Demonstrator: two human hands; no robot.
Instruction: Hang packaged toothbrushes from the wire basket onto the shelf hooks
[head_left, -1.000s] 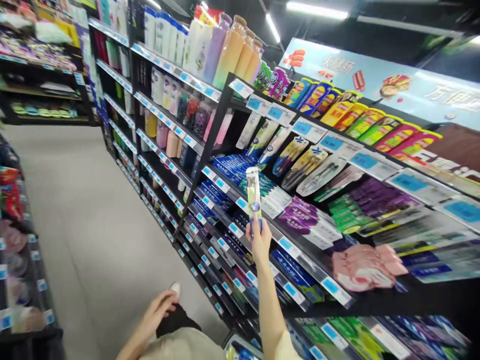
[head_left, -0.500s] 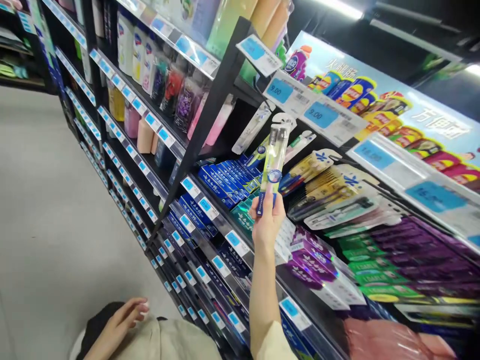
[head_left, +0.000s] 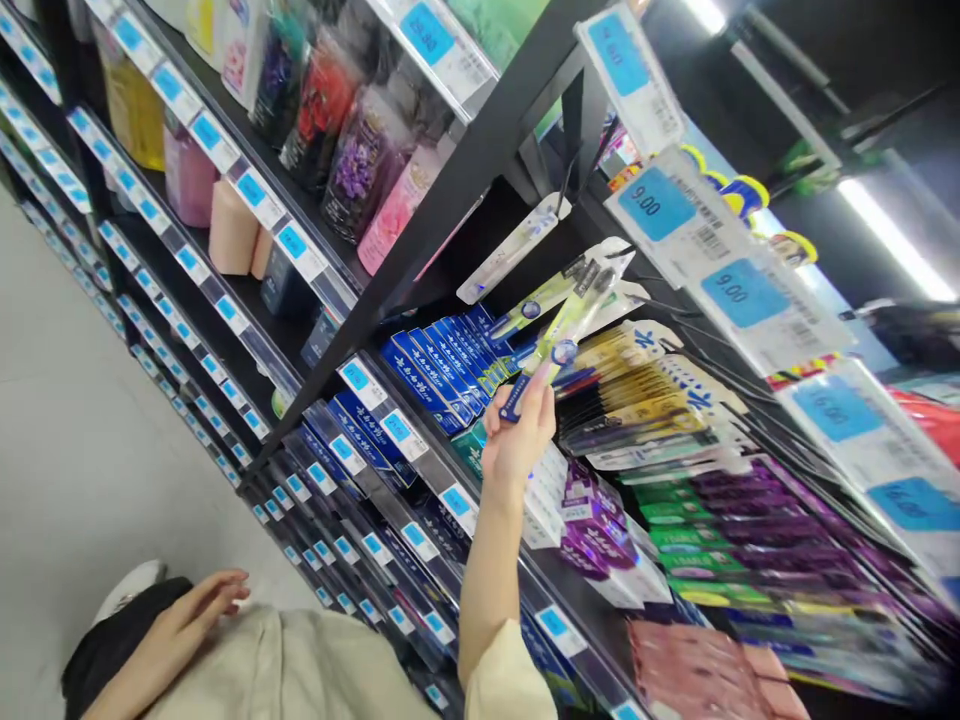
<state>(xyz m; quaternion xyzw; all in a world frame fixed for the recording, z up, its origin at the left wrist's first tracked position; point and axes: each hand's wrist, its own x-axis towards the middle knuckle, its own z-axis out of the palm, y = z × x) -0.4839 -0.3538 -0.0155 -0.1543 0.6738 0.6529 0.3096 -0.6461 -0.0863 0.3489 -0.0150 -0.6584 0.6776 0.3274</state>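
Observation:
My right hand (head_left: 516, 445) reaches out to the shelf, its fingers closed round the lower, dark blue end of a packaged toothbrush (head_left: 564, 345). The clear and yellow-green pack leans up to the right, overlapping the hanging toothbrush packs behind it; whether it touches them I cannot tell. A similar yellow-green pack (head_left: 531, 305) hangs just to its left. Below the hand lie blue toothpaste boxes (head_left: 431, 375) and purple boxes (head_left: 592, 520). My left hand (head_left: 196, 618) rests low by my body at the left, with nothing in it and its fingers loosely extended.
Gold toothbrush packs (head_left: 630, 390) hang in a row right of my hand. Price tags (head_left: 731, 290) jut out on the hook ends above. A dark shelf post (head_left: 420, 240) slants up beside bottles (head_left: 360, 165) on the left. Pale floor (head_left: 112, 440) lies at left.
My view has tilted and shifted along the shelf. The held toothbrush pack has moved nearer the hanging packs and now leans to the right. My left hand still hangs low.

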